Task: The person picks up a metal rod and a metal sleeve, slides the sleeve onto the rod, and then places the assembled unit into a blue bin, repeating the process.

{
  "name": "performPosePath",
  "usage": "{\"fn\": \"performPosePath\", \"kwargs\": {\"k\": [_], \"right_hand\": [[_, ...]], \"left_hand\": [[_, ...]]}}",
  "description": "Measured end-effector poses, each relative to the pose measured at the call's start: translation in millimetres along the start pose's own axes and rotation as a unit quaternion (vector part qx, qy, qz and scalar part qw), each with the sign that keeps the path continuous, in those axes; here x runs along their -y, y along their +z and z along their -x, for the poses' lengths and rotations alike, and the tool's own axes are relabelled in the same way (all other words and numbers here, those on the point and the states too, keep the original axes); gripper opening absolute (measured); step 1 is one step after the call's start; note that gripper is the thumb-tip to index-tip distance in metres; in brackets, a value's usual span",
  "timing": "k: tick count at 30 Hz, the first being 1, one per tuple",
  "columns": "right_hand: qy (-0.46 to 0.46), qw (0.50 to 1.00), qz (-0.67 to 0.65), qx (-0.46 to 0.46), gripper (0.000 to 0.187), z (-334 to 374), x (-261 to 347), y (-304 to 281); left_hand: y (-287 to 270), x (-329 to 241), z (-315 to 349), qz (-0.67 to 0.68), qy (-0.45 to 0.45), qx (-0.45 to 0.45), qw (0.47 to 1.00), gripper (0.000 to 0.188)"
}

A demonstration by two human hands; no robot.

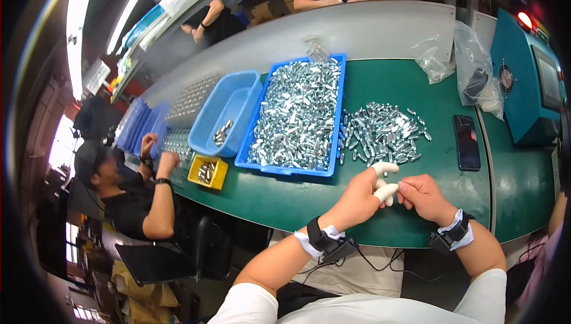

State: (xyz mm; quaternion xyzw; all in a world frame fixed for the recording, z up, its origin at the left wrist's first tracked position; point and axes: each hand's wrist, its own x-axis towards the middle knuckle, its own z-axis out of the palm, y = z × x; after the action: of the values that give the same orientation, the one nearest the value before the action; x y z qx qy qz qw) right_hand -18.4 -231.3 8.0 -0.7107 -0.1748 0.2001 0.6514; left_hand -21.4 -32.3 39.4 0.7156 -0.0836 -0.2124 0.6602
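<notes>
My left hand [360, 196] reaches over the near edge of the green table, with white finger cots [386, 192] on several of its fingers. Those fingers are spread apart. Close against the tip of one cot, my right hand [423, 198] is closed in a pinch; whatever its fingertips hold is hidden. Just beyond both hands lies a loose pile of small shiny metal cylinders [386, 133]. A single metal piece [385, 174] shows beside the left fingers. Left of the pile, a blue tray [279, 171] is full of similar metal parts.
Farther left are a light-blue basket [205, 107] and a yellow bin [218, 184], both with a few metal parts. A black phone [467, 142] lies right, near plastic bags [473, 62] and a teal machine [523, 80]. A co-worker [137, 187] sits left; others are across the partition.
</notes>
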Motion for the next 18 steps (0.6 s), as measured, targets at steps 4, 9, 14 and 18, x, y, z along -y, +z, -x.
{"fn": "performPosePath", "kwargs": {"k": [4, 9, 14, 18], "right_hand": [[0.037, 0.992, -0.112, 0.041, 0.039, 0.2, -4.8, -10.9], [0.057, 0.964, -0.258, 0.028, 0.038, -4.9, -11.6, -13.7], [0.037, 0.975, -0.219, 0.006, 0.037, -6.2, -5.4, -4.8], [0.047, 0.967, -0.248, -0.032, 0.039, -9.8, -11.4, -13.1]], "left_hand": [[9.8, -18.6, 9.1, -0.206, 0.111, -0.024, 0.972, 0.036], [19.7, 0.5, -4.7, -0.275, 0.222, -0.068, 0.933, 0.031], [12.5, -6.8, -2.8, -0.336, 0.219, -0.083, 0.912, 0.015], [-19.3, -10.4, -1.0, -0.262, 0.121, -0.195, 0.937, 0.015]]}}
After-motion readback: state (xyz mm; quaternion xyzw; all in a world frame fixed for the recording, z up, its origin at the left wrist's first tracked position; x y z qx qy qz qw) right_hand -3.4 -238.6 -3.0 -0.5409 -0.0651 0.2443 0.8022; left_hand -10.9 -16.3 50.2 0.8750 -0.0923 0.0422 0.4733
